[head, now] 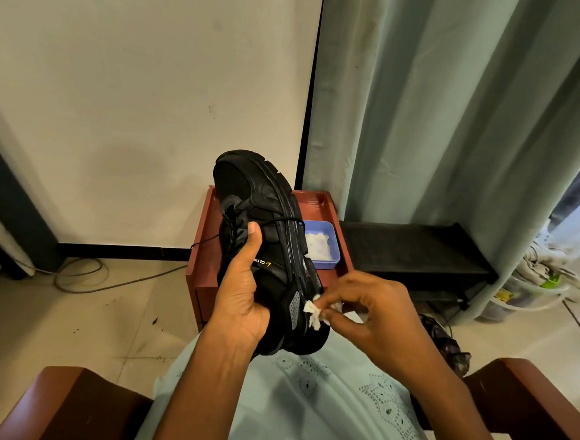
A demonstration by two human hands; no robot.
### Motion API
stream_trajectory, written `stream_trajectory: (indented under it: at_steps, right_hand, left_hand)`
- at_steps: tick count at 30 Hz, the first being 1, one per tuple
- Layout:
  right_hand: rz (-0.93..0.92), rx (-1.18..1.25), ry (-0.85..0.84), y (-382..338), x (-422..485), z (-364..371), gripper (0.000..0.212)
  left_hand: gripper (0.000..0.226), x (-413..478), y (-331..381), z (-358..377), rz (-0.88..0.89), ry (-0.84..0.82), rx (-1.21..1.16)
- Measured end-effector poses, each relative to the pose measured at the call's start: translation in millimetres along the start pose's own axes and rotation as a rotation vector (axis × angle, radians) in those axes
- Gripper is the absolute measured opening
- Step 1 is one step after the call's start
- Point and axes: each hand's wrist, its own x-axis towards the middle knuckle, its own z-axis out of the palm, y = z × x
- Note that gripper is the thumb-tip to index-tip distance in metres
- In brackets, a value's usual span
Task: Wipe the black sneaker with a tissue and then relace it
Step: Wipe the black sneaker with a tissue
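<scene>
I hold the black sneaker (264, 218) up in front of me, toe pointing away, sole turned to the right. My left hand (242, 292) grips it around the tongue and side, thumb lying on the upper by the loose black lace (208, 240). My right hand (371, 311) pinches a small crumpled white tissue (313, 312) against the edge of the sole near the heel.
A red-brown stool (204, 248) stands behind the shoe with a blue tray (332, 236) of white tissues on it. A black shoe rack (416, 252) sits to the right under green curtains. Wooden chair arms (527, 391) flank my lap. Cables lie on the floor at left.
</scene>
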Motion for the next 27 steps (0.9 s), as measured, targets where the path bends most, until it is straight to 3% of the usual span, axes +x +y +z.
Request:
stream_trajectory:
  at_steps: [4,9,15,21,27]
  right_hand:
    - [0.021,0.101,0.274,-2,-10,20,0.019]
    - [0.006,0.076,0.397,2,0,32,0.020]
    - [-0.054,-0.067,0.443,5,27,19,0.018]
    - [-0.095,-0.059,0.332,-4,37,18,0.016]
    - [-0.090,-0.041,0.288,-29,27,29,0.016]
  left_hand:
    - [0.049,-2,1,4,0.013,-0.031,-0.037]
    - [0.036,-4,4,2,0.113,-0.071,0.023]
    - [0.040,-14,-3,5,-0.002,-0.126,0.151]
    - [0.070,-17,-13,11,0.008,-0.100,0.236]
    - [0.075,-10,-15,6,0.097,-0.094,0.193]
